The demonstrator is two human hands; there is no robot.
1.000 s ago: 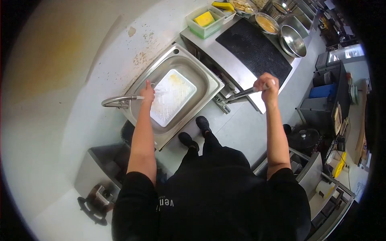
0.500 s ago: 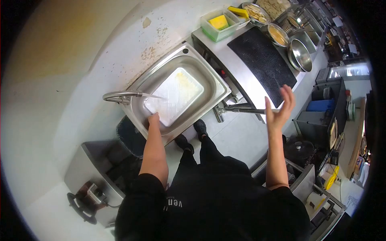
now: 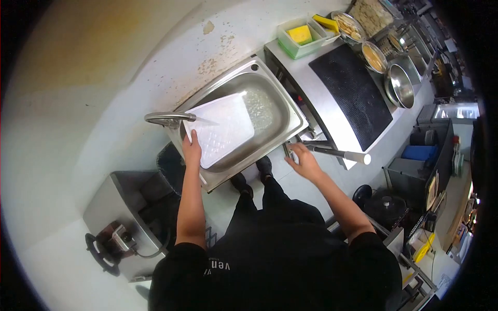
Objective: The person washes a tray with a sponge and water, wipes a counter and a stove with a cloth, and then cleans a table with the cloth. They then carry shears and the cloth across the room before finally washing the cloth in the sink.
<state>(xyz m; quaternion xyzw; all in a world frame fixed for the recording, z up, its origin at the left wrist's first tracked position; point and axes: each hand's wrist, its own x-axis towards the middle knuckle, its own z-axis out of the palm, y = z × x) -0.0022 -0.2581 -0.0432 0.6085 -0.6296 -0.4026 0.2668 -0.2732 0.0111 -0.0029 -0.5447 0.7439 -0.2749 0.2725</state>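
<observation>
The left hand (image 3: 192, 153) holds the near edge of a white tray (image 3: 220, 129), thumb on top. The tray sits tipped inside the steel sink (image 3: 297, 122), under the bent faucet (image 3: 168, 117). It is likely held at a slant so the water runs over it and down. Water is bubbling in the bottom of the sink, past the far end of the tray.

The right hand (image 3: 305, 161) has its fingers and thumb apart and looks to hold nothing. It is just beside a long pole (image 3: 337, 152); whether they touch is hard to tell.

On the metal counter (image 3: 311, 85), a see-through tub (image 3: 302, 51) has a yellow sponge (image 3: 300, 34) and something green low inside, maybe kept near the sink for washing. A round bowl (image 3: 365, 63) holds yellowish stuff, too small to name.
</observation>
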